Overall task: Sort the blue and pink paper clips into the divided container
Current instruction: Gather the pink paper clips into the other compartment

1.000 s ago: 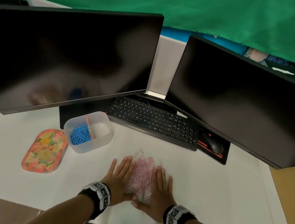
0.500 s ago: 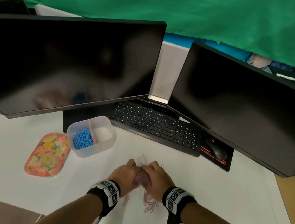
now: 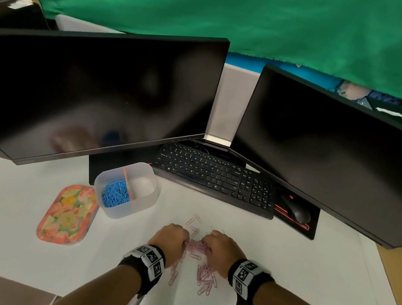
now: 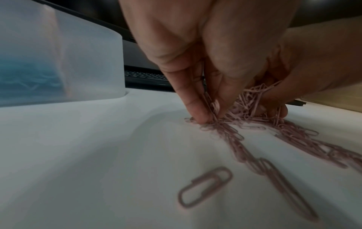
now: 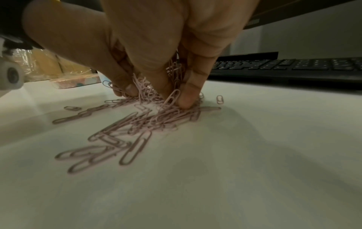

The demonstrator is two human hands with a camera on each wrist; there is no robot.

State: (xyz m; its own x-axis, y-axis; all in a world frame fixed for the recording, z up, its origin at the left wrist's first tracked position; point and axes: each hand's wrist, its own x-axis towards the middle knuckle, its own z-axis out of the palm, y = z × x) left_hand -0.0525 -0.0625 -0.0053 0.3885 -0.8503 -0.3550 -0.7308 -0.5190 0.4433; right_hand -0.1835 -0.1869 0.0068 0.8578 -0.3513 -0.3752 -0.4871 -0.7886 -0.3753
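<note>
Both hands, the left hand [image 3: 171,238] and right hand [image 3: 221,245], pinched one bunch of pink clips [image 3: 196,246]. Next, I judged, came lifting it to the container [image 3: 126,189]'s vacant half.

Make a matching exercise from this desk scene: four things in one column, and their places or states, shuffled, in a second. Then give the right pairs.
Things
1. blue paper clips
2. pink paper clips
3. floral tray
4. computer mouse

Places or states
A. on the pad, right of the keyboard
B. flat on the table, left of the divided container
C. in the container's left compartment
D. bunched between the left hand and right hand, with strays on the white table

Pairs: 1-C, 2-D, 3-B, 4-A
</note>
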